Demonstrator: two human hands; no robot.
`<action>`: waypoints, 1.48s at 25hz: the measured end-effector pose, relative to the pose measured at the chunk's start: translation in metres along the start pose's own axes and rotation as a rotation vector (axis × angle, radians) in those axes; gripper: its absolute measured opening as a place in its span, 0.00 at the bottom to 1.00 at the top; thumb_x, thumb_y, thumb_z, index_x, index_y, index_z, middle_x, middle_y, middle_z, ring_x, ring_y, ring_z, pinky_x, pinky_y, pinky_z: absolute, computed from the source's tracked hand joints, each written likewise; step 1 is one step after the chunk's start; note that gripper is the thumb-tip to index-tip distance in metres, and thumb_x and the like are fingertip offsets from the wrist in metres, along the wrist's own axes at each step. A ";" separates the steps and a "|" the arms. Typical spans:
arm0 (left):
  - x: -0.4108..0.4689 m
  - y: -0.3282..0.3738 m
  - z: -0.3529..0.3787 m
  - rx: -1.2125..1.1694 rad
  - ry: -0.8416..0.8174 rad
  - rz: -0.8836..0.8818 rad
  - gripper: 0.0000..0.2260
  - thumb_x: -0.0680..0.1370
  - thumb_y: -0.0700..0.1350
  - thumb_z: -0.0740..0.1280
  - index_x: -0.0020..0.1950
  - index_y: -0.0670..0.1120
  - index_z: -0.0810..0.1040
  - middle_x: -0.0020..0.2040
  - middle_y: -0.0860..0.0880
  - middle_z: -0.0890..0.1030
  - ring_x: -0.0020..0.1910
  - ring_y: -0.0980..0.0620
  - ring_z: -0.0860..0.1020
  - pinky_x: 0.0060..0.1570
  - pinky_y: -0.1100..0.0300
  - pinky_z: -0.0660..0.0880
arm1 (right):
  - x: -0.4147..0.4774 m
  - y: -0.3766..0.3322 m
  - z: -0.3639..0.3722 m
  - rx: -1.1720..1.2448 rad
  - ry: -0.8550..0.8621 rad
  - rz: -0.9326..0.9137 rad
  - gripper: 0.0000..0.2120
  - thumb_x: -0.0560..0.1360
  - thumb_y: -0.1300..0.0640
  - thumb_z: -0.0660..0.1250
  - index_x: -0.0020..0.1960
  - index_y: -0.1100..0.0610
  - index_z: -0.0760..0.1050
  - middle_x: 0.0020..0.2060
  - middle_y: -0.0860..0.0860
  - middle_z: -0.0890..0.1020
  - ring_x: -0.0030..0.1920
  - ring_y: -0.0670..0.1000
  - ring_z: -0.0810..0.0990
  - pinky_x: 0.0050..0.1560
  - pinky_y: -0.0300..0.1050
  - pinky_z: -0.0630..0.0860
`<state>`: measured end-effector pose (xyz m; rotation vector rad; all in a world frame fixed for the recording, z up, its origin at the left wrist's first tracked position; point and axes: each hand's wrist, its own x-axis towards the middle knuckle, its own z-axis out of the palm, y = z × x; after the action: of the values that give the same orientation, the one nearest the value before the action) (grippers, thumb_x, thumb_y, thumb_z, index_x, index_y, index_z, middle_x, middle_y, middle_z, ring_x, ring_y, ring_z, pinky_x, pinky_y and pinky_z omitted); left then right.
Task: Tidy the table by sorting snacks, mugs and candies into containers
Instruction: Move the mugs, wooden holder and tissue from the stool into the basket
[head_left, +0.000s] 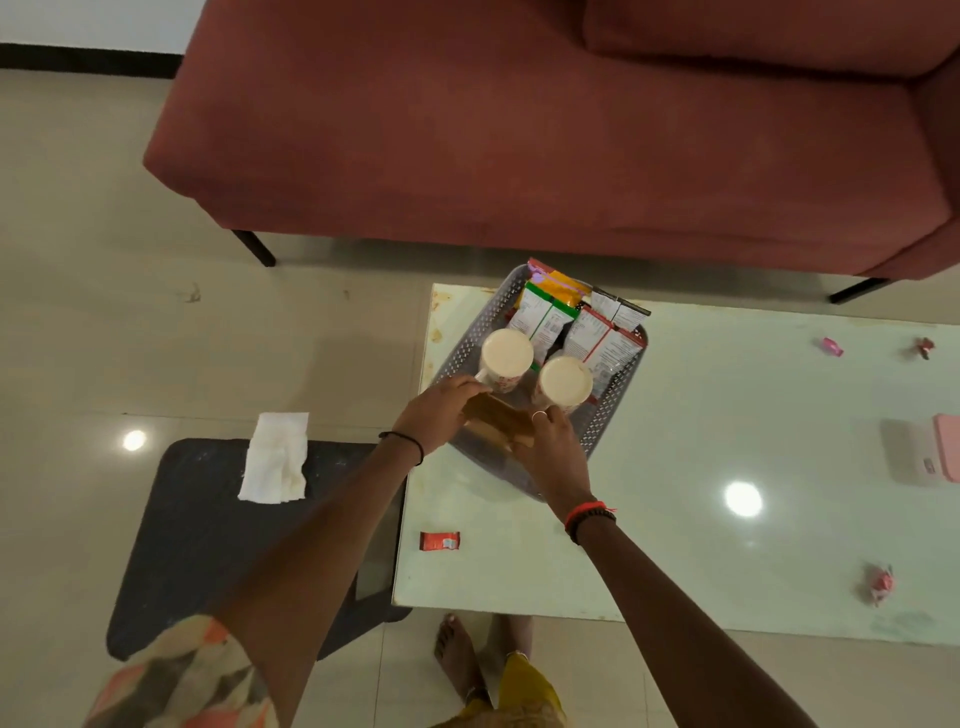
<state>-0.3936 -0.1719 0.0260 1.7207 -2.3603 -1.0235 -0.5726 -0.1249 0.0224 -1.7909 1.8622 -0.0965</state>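
Grey perforated plastic basket (466, 340) on the pale glass table (727, 405), containing upright snack packets (589, 332) and two inverted cream mugs (506, 353). Left hand (441, 410) and right hand (550, 452) each grip one end of a flat brown packet (498, 422) in the basket's near end.

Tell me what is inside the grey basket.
Two cream mugs, snack packets behind them, and a brown packet held by the left hand and right hand. They hide part of the basket.
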 end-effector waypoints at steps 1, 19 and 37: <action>0.005 -0.002 0.004 0.005 -0.017 0.003 0.23 0.76 0.35 0.65 0.69 0.49 0.70 0.68 0.49 0.72 0.63 0.48 0.74 0.61 0.52 0.75 | 0.002 0.003 0.004 0.004 -0.014 0.018 0.17 0.75 0.56 0.67 0.62 0.61 0.72 0.61 0.58 0.74 0.61 0.58 0.75 0.58 0.51 0.77; 0.018 -0.027 0.043 0.006 -0.032 -0.014 0.22 0.77 0.36 0.63 0.70 0.47 0.68 0.67 0.46 0.73 0.64 0.46 0.74 0.61 0.53 0.75 | 0.013 0.005 0.030 -0.016 -0.111 0.073 0.21 0.74 0.54 0.69 0.65 0.58 0.69 0.59 0.56 0.73 0.60 0.56 0.75 0.56 0.52 0.79; -0.122 -0.127 -0.009 -0.073 0.590 -0.424 0.11 0.80 0.42 0.60 0.61 0.43 0.74 0.61 0.45 0.76 0.57 0.44 0.78 0.57 0.51 0.75 | 0.011 -0.138 0.047 0.206 -0.188 0.012 0.09 0.77 0.59 0.59 0.51 0.62 0.75 0.47 0.58 0.82 0.48 0.57 0.82 0.45 0.46 0.78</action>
<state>-0.2378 -0.0915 0.0066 2.1658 -1.6237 -0.5065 -0.4273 -0.1361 0.0365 -1.5915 1.6663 -0.1076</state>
